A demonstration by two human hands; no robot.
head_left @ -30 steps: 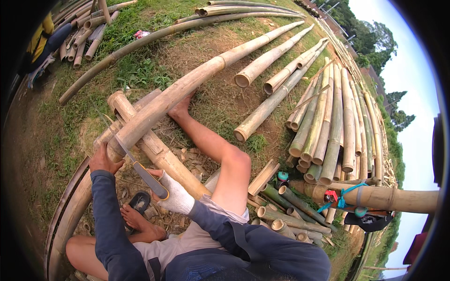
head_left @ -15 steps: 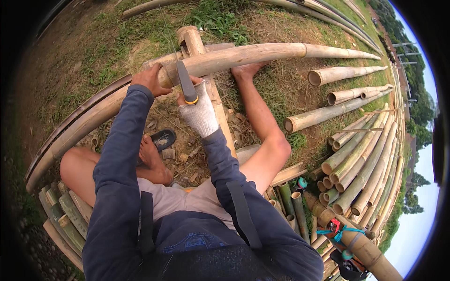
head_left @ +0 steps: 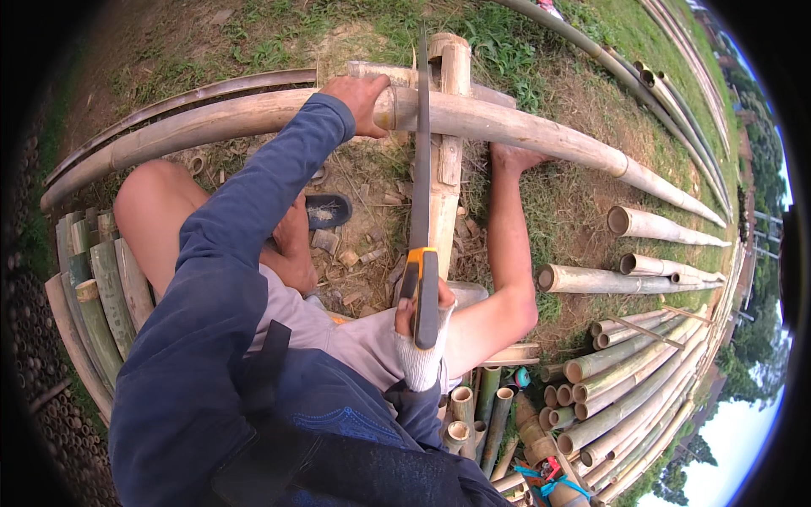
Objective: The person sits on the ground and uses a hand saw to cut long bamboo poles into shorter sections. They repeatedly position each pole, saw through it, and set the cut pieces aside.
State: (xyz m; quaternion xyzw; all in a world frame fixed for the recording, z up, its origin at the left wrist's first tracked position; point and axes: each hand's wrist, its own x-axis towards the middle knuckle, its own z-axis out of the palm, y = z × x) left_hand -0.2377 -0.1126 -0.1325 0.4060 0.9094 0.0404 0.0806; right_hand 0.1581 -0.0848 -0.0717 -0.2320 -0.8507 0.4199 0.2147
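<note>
A long tan bamboo pole lies crosswise in front of me over a wooden support. My left hand, bare, grips the pole from above near one of its joints, thumb on the near side. My right hand, in a white fingerless glove, is down by my right thigh and wrapped around the black and yellow handle of a handsaw. The saw's long blade stretches forward across the pole, just right of my left hand. Whether its teeth sit in a cut cannot be made out.
Several bamboo poles are stacked at the right, with cut ends toward me. Short bamboo lengths stand at the left. Offcuts and a black sandal lie between my legs. My right foot is just beyond the support.
My right hand has drawn the saw back toward my body, so much more of the blade shows on the near side of the pole. The view has turned; my left hand still holds the pole.
</note>
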